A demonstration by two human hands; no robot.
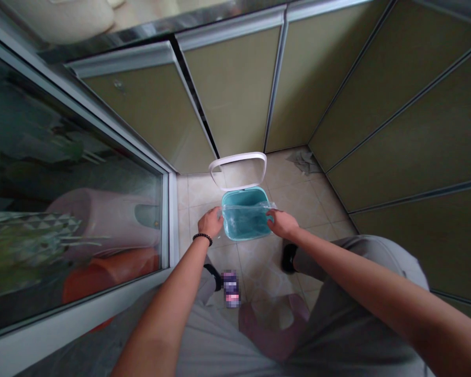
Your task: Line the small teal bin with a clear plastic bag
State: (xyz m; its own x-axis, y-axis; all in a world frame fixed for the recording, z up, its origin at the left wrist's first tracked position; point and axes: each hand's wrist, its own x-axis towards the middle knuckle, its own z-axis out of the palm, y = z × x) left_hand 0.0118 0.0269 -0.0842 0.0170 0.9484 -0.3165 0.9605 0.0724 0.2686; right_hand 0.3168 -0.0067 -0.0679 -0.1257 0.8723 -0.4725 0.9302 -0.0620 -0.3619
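Observation:
A clear plastic bag point(246, 209) is stretched across the mouth of a teal bin point(248, 230) on the tiled floor. At the bin's left side, my left hand point(211, 222), with a dark beaded bracelet on the wrist, pinches one edge of the bag. My right hand point(281, 224) grips the opposite edge at the bin's right side. Behind the bin, a white rim frame point(265, 170) stands raised and tilted back. The bag looks thin, and the teal wall shows through it.
Cream cabinet doors point(235, 78) line the back, with more panels point(412, 131) on the right. A glass door point(74, 173) runs along the left. A crumpled grey cloth point(304, 159) lies in the far corner. Near my feet are a blurred-out package point(231, 289) and a pink object point(267, 337).

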